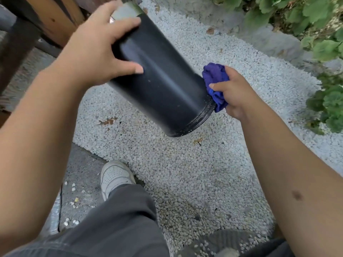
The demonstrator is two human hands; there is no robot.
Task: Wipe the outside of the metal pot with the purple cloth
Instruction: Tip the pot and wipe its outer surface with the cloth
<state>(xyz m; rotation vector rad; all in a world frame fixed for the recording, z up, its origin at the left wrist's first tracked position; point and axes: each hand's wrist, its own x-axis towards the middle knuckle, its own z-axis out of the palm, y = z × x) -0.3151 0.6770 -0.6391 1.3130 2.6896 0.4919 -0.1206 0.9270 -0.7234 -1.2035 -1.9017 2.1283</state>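
Observation:
A tall dark metal pot [163, 80] is held tilted in the air over the gravel, its base end pointing down toward me and to the right. My left hand [98, 51] grips its upper side, thumb and fingers spread round the wall. A bunched purple cloth [215, 75] is gripped in my right hand [235, 91] and pressed against the pot's lower right edge near the rim of the base. Pale specks of dirt dot that rim.
White gravel [185, 173] covers the ground below. Green leafy plants [326, 45] line the right side behind a concrete kerb. A wooden structure [50, 17] stands at upper left. My leg and white shoe [115, 177] are below the pot.

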